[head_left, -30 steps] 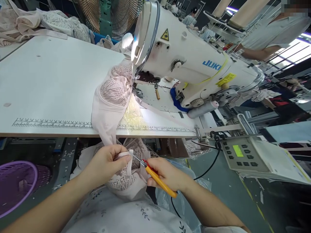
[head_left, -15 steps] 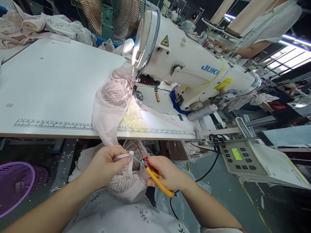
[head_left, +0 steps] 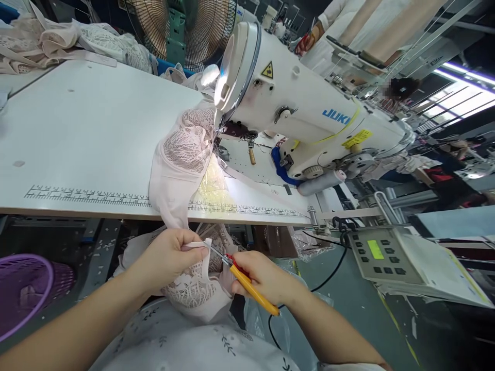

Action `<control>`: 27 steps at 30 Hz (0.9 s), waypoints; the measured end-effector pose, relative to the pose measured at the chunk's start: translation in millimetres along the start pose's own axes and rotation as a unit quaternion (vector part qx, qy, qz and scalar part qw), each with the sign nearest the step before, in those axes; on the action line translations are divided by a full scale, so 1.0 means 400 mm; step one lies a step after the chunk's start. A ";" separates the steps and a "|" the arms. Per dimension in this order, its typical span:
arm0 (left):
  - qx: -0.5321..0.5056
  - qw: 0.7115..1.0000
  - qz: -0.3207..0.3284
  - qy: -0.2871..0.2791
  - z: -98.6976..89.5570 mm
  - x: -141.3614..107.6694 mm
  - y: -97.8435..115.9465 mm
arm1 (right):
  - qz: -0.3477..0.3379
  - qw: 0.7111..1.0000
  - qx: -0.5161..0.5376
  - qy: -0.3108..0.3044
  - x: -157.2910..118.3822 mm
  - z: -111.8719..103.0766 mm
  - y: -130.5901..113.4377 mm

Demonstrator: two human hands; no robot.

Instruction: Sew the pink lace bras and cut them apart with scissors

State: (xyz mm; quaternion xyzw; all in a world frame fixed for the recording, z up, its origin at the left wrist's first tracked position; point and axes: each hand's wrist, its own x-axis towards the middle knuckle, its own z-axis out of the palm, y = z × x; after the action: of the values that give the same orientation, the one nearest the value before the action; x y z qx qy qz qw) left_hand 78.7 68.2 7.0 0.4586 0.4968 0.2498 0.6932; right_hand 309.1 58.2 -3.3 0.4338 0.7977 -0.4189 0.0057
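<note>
My left hand pinches a pale strip of a pink lace bra just below the table's front edge. In my right hand is a pair of scissors with yellow and red handles. Their blade tips meet the strip beside my left fingertips; whether they are fully closed I cannot tell. The bra runs from the table down into my lap, where another lace cup hangs under my hands. Its upper part lies against the needle area of a white sewing machine.
A ruler scale runs along the front of the white table. More lace garments and a fan stand behind. A purple basket is at lower left, a control box at right. Another person is at the back.
The view has shifted slightly. My hands stay at nearly the same place, with the scissor tips still at the strip. The person behind the machine has moved.
</note>
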 end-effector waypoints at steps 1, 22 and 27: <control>-0.002 1.000 0.001 -0.001 -0.002 0.000 -0.001 | 0.002 1.000 0.007 0.001 0.000 0.001 -0.004; 0.075 0.973 0.200 0.085 -0.048 -0.092 0.005 | -0.058 0.983 -0.085 0.155 -0.046 -0.118 -0.043; 0.074 0.974 0.199 0.078 -0.036 -0.118 0.015 | -0.064 0.984 -0.148 0.079 -0.054 -0.083 -0.081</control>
State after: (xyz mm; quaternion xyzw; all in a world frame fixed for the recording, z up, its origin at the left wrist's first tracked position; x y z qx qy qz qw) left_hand 48.3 38.5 32.6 0.5772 0.4652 0.3802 0.5531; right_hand 311.8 57.0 47.9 0.4077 0.8751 -0.2599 -0.0198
